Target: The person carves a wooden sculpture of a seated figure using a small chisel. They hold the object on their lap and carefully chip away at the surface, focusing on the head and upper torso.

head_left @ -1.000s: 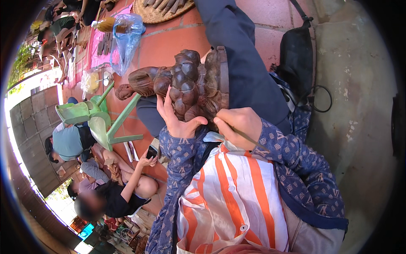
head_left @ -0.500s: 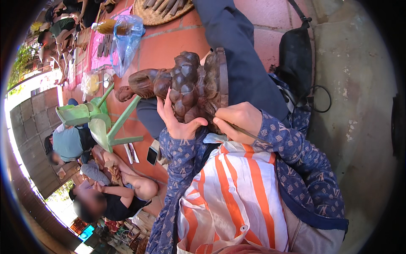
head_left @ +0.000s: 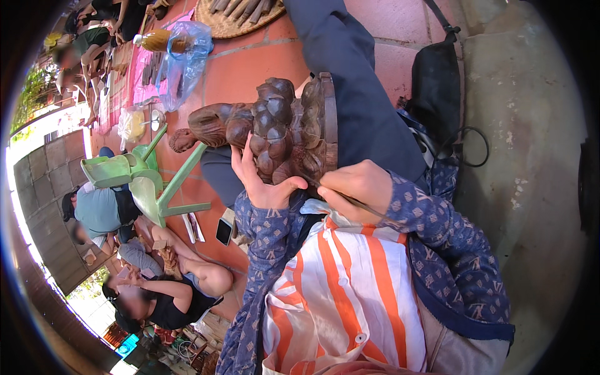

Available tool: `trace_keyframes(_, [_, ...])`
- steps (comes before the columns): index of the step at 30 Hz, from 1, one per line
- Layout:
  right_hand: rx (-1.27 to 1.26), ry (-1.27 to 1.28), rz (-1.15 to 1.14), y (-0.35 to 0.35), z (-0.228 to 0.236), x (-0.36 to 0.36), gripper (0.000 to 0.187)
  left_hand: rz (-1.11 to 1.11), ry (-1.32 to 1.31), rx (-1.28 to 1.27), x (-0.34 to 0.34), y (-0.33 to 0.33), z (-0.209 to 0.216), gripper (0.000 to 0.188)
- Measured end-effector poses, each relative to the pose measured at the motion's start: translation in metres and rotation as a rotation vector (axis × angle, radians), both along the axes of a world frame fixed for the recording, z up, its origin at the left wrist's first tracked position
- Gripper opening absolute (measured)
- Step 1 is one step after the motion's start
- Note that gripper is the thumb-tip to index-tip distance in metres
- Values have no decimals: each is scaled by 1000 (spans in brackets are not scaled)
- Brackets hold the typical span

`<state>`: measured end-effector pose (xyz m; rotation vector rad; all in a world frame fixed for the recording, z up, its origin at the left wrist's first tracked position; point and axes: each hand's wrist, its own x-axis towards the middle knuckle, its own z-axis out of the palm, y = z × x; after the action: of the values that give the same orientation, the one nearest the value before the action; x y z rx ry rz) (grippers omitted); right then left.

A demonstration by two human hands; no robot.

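A dark brown carved wooden figure point(head_left: 272, 128) lies sideways across the person's lap, over the dark blue cloth trousers point(head_left: 369, 94); its small rounded head points left, its flat disc-like base stands on edge at the right, and between them run smooth, glossy, bulging lobes and finely grooved folds; the left hand point(head_left: 265, 184) is spread against the figure's near side, fingers up on the lobes and thumb stretched toward the base, not closed around it; the right hand point(head_left: 359, 187) grips a thin, dark, stick-like tool point(head_left: 369, 209) in a tight pinch, its tip at the carving near the base; whether that tip touches the wood, I cannot tell.

The figure's head is close to one leg of a green plastic chair point(head_left: 147, 194), the tightest edge; beyond the far side, a stretch of red square floor tiles point(head_left: 262, 65) runs up to a round woven tray point(head_left: 253, 25) bearing brown sticks; a crumpled, translucent blue plastic bag point(head_left: 184, 69) lies farther left.

A soft black bag point(head_left: 437, 87) rests beyond the trousers at the right, beside a smooth grey surface point(head_left: 519, 156); at the lower left sits a co-worker in black point(head_left: 178, 303).
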<state>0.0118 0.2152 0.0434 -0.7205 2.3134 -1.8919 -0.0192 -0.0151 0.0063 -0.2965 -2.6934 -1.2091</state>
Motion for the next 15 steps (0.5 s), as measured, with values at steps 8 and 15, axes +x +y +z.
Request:
trace_keyframes(8, [61, 2, -114, -5, -4, -6, 15, -8, -1, -90, -1, 3, 8, 132])
trace_keyframes(15, [-72, -4, 28, 7, 11, 1, 13, -42, -4, 42, -3, 1, 4, 130])
